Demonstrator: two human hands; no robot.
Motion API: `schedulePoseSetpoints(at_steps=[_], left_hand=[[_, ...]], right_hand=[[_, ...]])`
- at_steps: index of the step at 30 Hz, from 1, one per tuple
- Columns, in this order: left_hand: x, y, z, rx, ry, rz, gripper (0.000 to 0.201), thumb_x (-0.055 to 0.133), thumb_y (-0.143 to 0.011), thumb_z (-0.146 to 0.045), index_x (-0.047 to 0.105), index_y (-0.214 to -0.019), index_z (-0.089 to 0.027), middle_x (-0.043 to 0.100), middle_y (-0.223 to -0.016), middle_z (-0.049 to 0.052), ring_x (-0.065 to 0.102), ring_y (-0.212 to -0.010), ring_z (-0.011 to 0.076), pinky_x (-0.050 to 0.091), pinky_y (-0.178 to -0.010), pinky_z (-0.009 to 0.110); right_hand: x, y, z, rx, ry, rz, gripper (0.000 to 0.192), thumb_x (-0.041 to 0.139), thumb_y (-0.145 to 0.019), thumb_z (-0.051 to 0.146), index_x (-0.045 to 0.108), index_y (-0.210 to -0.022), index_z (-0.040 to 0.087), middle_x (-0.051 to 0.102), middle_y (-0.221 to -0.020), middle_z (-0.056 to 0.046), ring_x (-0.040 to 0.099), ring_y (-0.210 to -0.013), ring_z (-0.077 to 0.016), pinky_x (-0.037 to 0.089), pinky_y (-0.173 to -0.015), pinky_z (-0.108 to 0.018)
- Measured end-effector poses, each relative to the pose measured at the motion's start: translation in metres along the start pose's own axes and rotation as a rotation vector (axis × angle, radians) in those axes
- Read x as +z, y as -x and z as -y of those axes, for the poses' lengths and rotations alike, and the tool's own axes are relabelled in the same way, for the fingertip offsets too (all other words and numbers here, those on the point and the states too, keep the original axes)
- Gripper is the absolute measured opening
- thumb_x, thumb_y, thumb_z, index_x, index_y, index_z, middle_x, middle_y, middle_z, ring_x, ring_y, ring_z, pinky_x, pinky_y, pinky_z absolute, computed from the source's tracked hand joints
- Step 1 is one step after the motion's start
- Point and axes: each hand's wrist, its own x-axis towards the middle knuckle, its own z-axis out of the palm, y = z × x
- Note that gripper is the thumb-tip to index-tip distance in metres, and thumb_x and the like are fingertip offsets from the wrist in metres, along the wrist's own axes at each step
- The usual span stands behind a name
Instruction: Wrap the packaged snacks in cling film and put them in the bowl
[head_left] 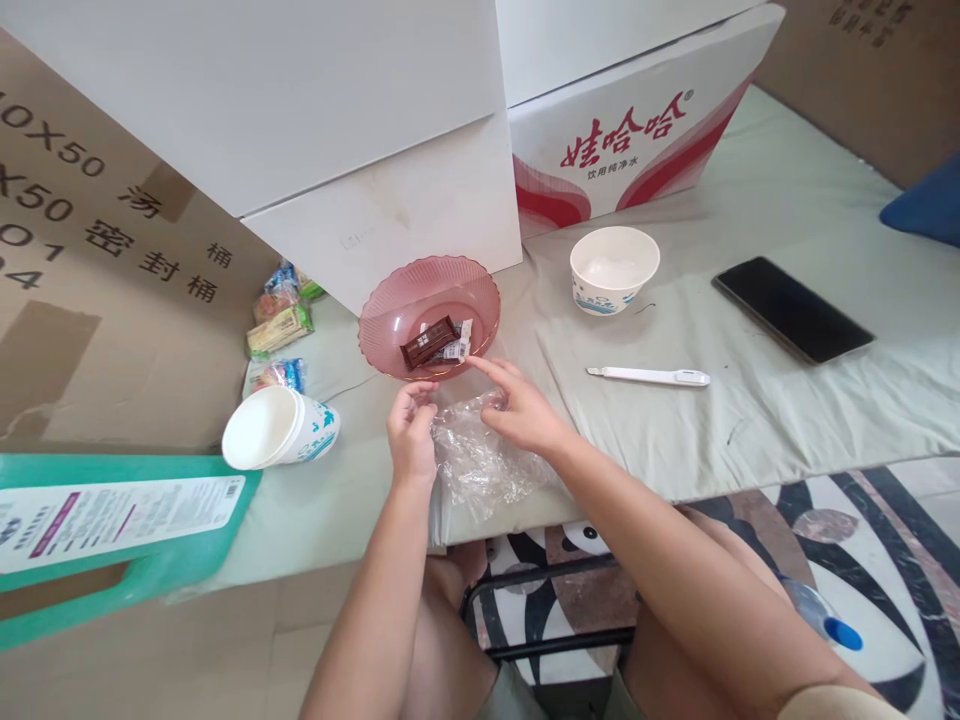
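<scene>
Head view, nearest first: my 2 bare knees sit below the edge of the pale green cloth-covered table. On that edge lies a crumpled clear plastic bag. My left hand pinches the bag's left side with curled fingers, and my right hand rests on its top, forefinger stretched out toward the dish beyond, the other fingers loosely bent; whether that hand truly grips the plastic I cannot tell. Left of my hands a white paper cup with blue print lies tipped on its side, beside a teal plastic jug with a white label. Just past my fingertips stands a pink ribbed translucent plastic bowl holding a brown wrapped snack bar. Small colourful snack packets lie left of it. Farther right are a white pen-shaped utility knife, an upright white paper bowl and a black smartphone.
</scene>
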Motion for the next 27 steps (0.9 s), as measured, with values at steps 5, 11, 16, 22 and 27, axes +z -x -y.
schedulePoseSetpoints(at_steps=[5,11,16,22,27], left_hand=[[-0.001,-0.001,-0.001,-0.011,0.000,0.004,0.025,0.062,-0.069,-0.025,0.068,-0.093,-0.022,0.072,-0.104,0.004,0.066,-0.106,0.0203,0.049,-0.097,0.031],[0.001,-0.006,-0.002,-0.036,0.044,-0.015,0.026,0.065,-0.066,-0.026,0.068,-0.092,-0.022,0.073,-0.103,0.004,0.065,-0.106,0.0213,0.050,-0.096,0.032],[-0.003,-0.007,0.000,-0.042,-0.003,0.027,0.026,0.066,-0.069,-0.031,0.067,-0.093,-0.022,0.072,-0.104,0.005,0.066,-0.106,0.0209,0.051,-0.095,0.032],[-0.007,0.011,-0.010,-0.234,0.095,0.181,0.039,0.076,-0.072,-0.044,0.064,-0.102,-0.021,0.074,-0.108,0.007,0.070,-0.101,0.0197,0.054,-0.087,0.030],[0.007,0.027,-0.025,-0.396,0.072,0.518,0.063,0.087,-0.066,-0.042,0.058,-0.118,-0.020,0.078,-0.095,0.006,0.073,-0.080,0.0183,0.054,-0.072,0.029]], right_hand=[[0.002,-0.004,0.002,0.013,-0.028,-0.003,0.080,0.056,-0.072,0.009,0.056,-0.149,0.031,0.052,-0.152,-0.010,0.062,-0.081,-0.0126,0.057,-0.090,-0.038],[0.006,-0.008,0.004,0.016,-0.013,-0.004,0.082,0.055,-0.072,0.009,0.053,-0.153,0.026,0.051,-0.154,-0.011,0.059,-0.077,-0.0113,0.056,-0.090,-0.039],[0.001,-0.006,0.005,-0.009,0.007,-0.006,0.082,0.055,-0.071,0.010,0.053,-0.152,0.027,0.056,-0.153,-0.010,0.064,-0.092,-0.0161,0.055,-0.092,-0.038],[-0.028,0.017,0.004,0.086,-0.125,0.006,0.078,0.057,-0.072,0.014,0.053,-0.149,0.027,0.061,-0.150,-0.011,0.050,-0.062,-0.0073,0.051,-0.070,-0.031],[-0.055,0.039,-0.003,0.091,-0.259,-0.108,0.068,0.069,-0.072,0.025,0.055,-0.139,0.027,0.062,-0.145,-0.011,0.050,-0.066,-0.0089,0.050,-0.071,-0.032]])
